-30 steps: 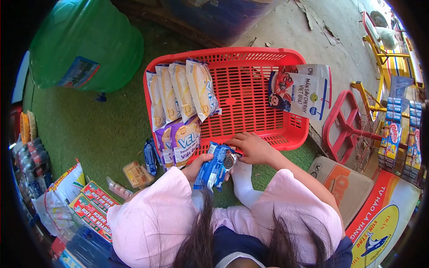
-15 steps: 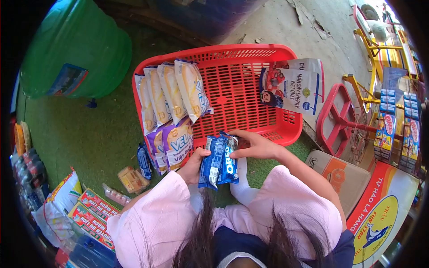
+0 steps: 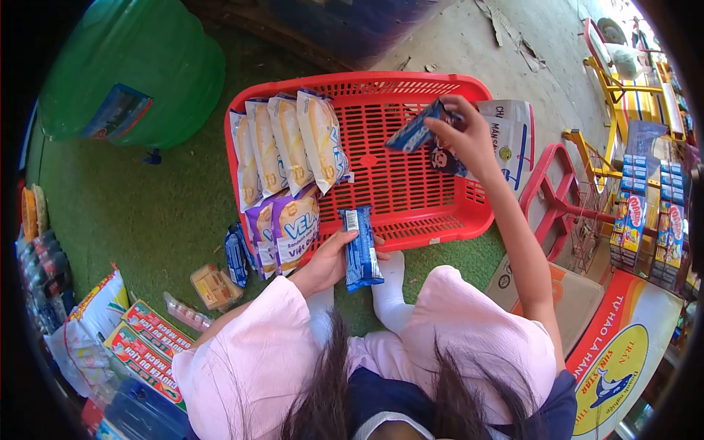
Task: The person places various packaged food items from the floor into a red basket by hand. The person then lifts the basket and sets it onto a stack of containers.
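Observation:
My left hand (image 3: 330, 262) is closed around a blue packet (image 3: 361, 248), held upright just in front of the red basket's near edge. Over the basket's right half, my right hand (image 3: 466, 136) grips another blue packet (image 3: 416, 132) by one end, tilted. The red basket (image 3: 418, 236) holds a row of white-and-yellow bread packs (image 3: 319, 139) on the left. Purple-and-white packs (image 3: 295, 229) stand at its near left corner. Grey-white fruit pouches (image 3: 506, 136) lean over its right side, partly hidden by my right hand.
Blue packets (image 3: 236, 257) and a clear box of food (image 3: 216, 287) lie left of the basket. A green tub (image 3: 139, 66) stands at the upper left. To the right are a red rack base (image 3: 544, 187), a cardboard box (image 3: 576, 293) and small stacked boxes (image 3: 628, 220).
The blue packets held together are now apart. My right hand has moved up and away over the basket with one, while my left hand keeps the other near the front edge.

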Action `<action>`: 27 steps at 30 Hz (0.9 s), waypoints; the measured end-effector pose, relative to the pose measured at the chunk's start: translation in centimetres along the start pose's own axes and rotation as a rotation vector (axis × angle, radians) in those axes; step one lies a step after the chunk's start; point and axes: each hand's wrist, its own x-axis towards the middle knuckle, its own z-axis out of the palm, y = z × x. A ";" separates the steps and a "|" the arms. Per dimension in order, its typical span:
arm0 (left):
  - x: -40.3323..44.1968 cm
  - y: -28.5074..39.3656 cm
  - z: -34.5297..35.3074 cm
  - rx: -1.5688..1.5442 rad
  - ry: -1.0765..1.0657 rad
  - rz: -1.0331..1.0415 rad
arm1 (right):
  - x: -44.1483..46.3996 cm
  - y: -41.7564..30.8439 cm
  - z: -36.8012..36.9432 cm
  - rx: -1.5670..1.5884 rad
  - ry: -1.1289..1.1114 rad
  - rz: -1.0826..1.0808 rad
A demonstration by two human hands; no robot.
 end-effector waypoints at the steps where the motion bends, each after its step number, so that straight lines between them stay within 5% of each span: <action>1: -0.1 0.0 0.0 -0.002 0.002 0.005 | 1.0 -0.2 -0.1 -0.211 0.042 -0.106; 3: -0.2 -0.1 0.1 0.012 -0.004 0.038 | 2.4 -0.8 0.2 -0.489 0.111 -0.247; 8: -0.3 0.0 0.3 0.032 -0.025 0.079 | 4.6 0.5 1.1 -0.591 0.129 -0.159; 10: -0.5 0.0 0.3 0.034 -0.021 0.090 | 4.6 0.8 0.9 -0.680 0.165 -0.312; 18: -0.3 -0.2 -0.1 0.035 -0.039 0.084 | 4.6 0.0 -2.2 -1.088 0.285 -0.167; 27: -0.3 -0.1 0.0 0.028 -0.038 0.084 | 3.9 0.1 -2.8 -1.078 0.341 -0.336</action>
